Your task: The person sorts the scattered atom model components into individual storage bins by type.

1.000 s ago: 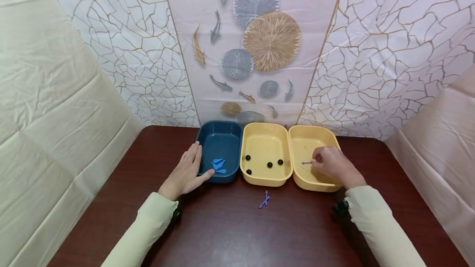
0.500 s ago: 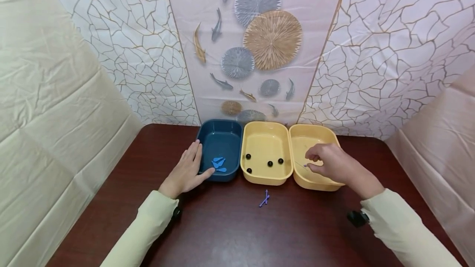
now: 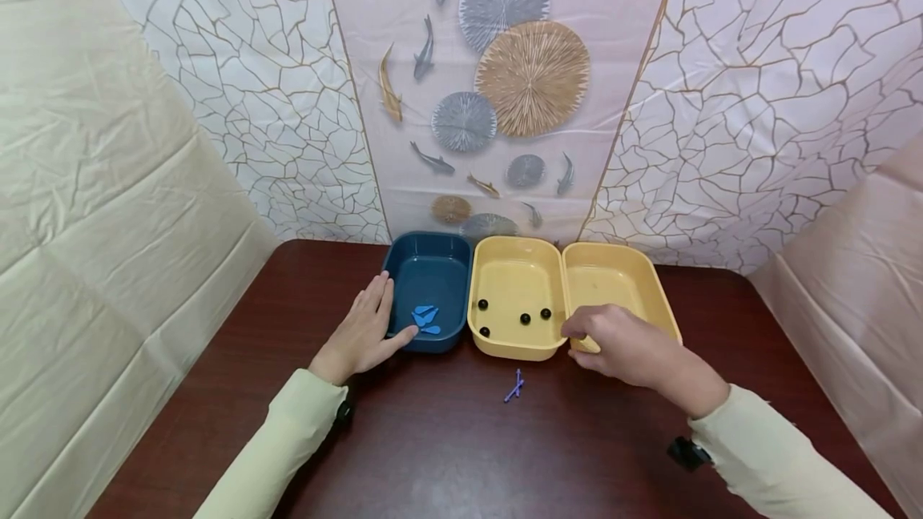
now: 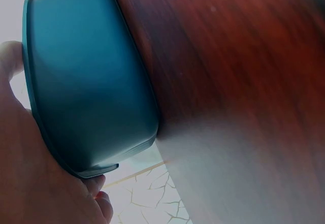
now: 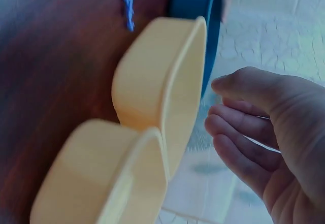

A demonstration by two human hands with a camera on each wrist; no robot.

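My left hand (image 3: 360, 335) rests on the left rim of the dark blue bin (image 3: 429, 275), fingers straight and thumb spread over the front corner. Inside that bin lie several flat blue teardrop-shaped pieces (image 3: 431, 330). Over the front left corner of the right yellow bin (image 3: 613, 279) is my right hand (image 3: 623, 347), its fingers loosely bent. In the right wrist view nothing shows between thumb and fingers. The hand hides part of that bin's floor. Nearby, the middle yellow bin (image 3: 515, 275) contains several small black balls (image 3: 525, 319).
Small purple sticks with knobbed ends (image 3: 513, 391) lie crossed on the dark wooden table (image 3: 497, 455), in front of the middle bin. All three bins stand side by side near the back edge, against a patterned cloth backdrop (image 3: 461, 183).
My right hand has left the purple stick in the right bin and moved toward me and left, to the bin's front corner. The left hand stays put.
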